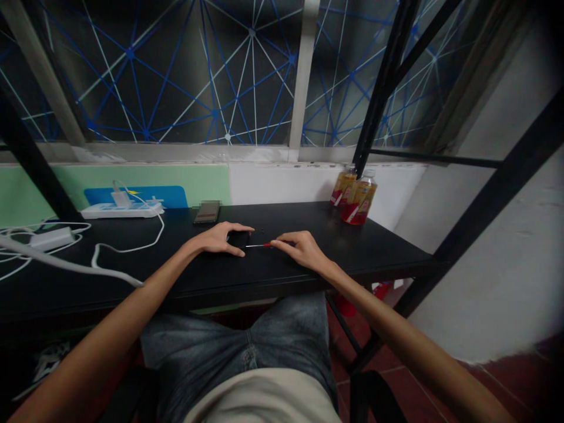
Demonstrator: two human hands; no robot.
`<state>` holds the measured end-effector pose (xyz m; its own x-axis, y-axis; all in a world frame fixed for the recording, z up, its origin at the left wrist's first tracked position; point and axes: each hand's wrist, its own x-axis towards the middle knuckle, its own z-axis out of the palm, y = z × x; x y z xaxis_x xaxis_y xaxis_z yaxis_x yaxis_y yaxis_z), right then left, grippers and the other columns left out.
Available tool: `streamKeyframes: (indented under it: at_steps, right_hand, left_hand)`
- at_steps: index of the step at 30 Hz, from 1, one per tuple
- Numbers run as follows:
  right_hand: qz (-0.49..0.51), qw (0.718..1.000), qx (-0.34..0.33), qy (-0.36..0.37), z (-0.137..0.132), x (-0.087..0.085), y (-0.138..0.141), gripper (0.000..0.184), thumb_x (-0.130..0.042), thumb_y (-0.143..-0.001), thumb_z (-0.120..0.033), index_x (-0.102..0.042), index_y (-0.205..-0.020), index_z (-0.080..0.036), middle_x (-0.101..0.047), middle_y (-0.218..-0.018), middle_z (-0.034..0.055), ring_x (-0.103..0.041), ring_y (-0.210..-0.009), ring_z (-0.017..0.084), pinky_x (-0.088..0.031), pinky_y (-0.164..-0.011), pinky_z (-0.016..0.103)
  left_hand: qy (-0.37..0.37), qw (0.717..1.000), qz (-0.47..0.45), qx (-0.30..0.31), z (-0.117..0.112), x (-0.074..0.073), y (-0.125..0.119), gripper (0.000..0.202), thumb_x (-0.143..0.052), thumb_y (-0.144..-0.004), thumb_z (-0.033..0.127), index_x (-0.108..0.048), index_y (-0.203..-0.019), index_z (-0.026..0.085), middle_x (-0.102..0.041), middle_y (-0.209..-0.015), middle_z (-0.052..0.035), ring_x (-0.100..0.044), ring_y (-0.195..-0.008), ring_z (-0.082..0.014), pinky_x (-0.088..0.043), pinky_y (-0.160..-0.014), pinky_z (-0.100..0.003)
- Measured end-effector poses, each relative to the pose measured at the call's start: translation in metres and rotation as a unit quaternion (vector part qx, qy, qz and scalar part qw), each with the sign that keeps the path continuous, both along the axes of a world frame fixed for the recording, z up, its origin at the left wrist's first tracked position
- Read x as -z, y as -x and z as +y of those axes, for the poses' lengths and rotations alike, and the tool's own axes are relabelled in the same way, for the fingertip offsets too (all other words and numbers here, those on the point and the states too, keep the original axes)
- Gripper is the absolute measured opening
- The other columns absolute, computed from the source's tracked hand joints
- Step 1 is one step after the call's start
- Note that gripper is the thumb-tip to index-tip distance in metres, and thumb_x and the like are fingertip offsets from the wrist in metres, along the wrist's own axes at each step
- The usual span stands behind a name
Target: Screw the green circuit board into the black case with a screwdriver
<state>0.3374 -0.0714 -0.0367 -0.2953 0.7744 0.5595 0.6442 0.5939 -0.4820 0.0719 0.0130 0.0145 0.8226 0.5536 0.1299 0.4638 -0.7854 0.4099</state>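
Left hand [222, 238]: centre of the frame, thumb and fingers curved around a dark object [238, 239]; I can't tell how firmly they press. A loose hold could let it twist.
Right hand [302, 248]: just right of centre, pinching a slim red-handled tool [267, 245], shaft pointing left.
Tool tip: beside the dark object; I can't confirm contact. If it slipped, it could scratch the casing or jab my left thumb.
Dark specks [262, 230]: just above the tool, too small for me to identify. A sleeve-height sweep could scatter them on the black tabletop [304, 218].
White cable [88, 265]: left of the frame, meeting my left forearm [161, 281], contact unclear; a snag could jerk that hand.
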Motion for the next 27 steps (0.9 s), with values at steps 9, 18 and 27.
streamKeyframes:
  at_steps: [9, 18, 27]
  right_hand:
    - [0.077, 0.995, -0.031, 0.052, 0.0004, 0.0018, -0.0027, 0.032, -0.069, -0.080, -0.049, -0.067, -0.085, -0.017, -0.065, -0.068, 0.0001, -0.052, -0.057, 0.012, -0.037, -0.054, 0.023]
    - [0.013, 1.000, -0.006, 0.022, -0.0034, -0.0021, 0.0001, 0.041, -0.054, -0.090, -0.052, -0.065, -0.073, -0.017, -0.058, -0.060, -0.0012, -0.046, -0.054, 0.011, -0.032, -0.054, 0.024]
    - [0.010, 0.998, 0.008, 0.059, -0.0015, 0.0004, -0.0048, 0.049, -0.052, -0.090, -0.056, -0.064, -0.065, -0.016, -0.053, -0.055, -0.0015, -0.044, -0.053, 0.011, -0.028, -0.052, 0.025]
  left_hand:
    - [-0.003, 1.000, 0.003, -0.005, -0.0020, 0.0013, -0.0041, 0.072, -0.080, -0.070, 0.038, -0.055, -0.136, 0.023, -0.055, -0.141, -0.0104, -0.052, -0.128, -0.0281, -0.036, -0.108, -0.041]
    - [-0.021, 1.000, 0.002, 0.011, -0.0022, 0.0036, -0.0044, 0.068, -0.078, -0.072, 0.041, -0.057, -0.135, 0.025, -0.056, -0.141, -0.0097, -0.052, -0.127, -0.0275, -0.037, -0.107, -0.040]
    - [-0.026, 1.000, 0.013, 0.010, -0.0035, 0.0037, -0.0059, 0.069, -0.078, -0.074, 0.043, -0.056, -0.135, 0.023, -0.055, -0.142, -0.0103, -0.052, -0.128, -0.0269, -0.036, -0.107, -0.040]
